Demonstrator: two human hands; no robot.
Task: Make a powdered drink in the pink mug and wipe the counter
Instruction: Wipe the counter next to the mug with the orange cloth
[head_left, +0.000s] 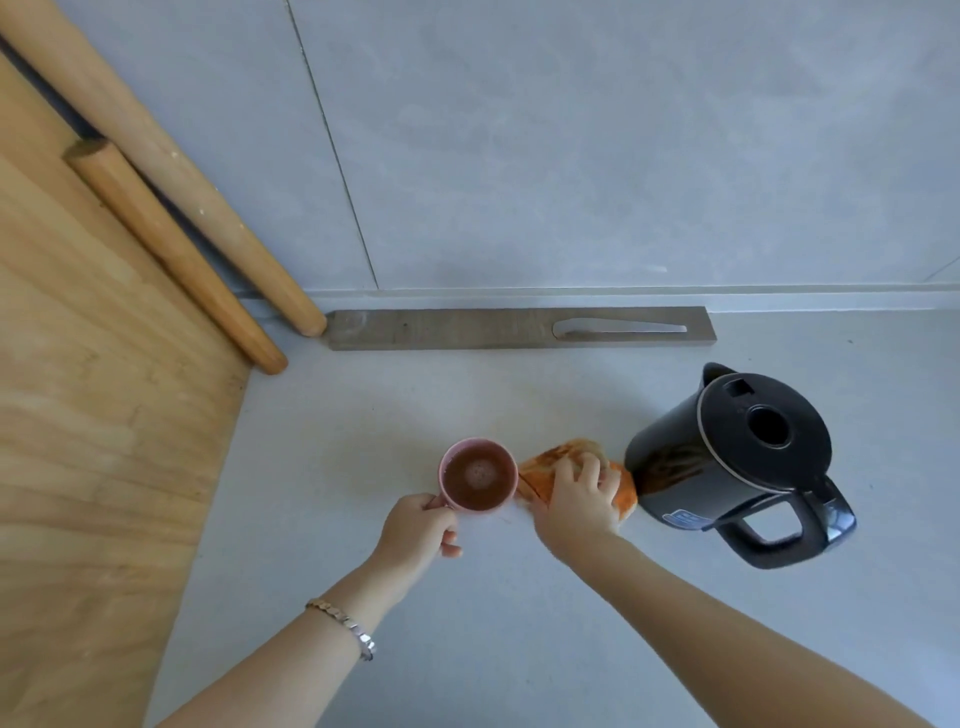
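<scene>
Where the right hand (579, 501) presses flat on the orange cloth (540, 467), just right of the frame's centre, most of that cloth is hidden under the palm and spread fingers; only a crumpled, browned upper edge and an orange corner at the lower right show. The cloth looks soft and bunched, and it lies between the pink mug (478, 475) and the black kettle (737, 462), touching or nearly touching both; blur there leaves it unclear which.

The mug sits slightly left of centre on the pale grey surface (519, 623). It is round, with a smooth matte rim, and filled with brown liquid carrying a paler foamy patch in the middle. Its handle is covered by the left hand (418, 527), whose fingers are curled closed around it. A metallic link bracelet (345, 626) circles the left wrist, lower left of centre.

At the right, the kettle is glossy dark plastic with a round lid, a looped handle toward the lower right, and a blue label too small to read. Its side reflects the cloth.

Along the back of the surface lies a long flat grey board (467, 327) with a tapering slot cut near its right end. Two rounded wooden poles (171, 234) slant from the upper left, beside a wide pale wooden panel (78, 415) cut off by the left edge. Both forearms run out of the frame's bottom edge.
</scene>
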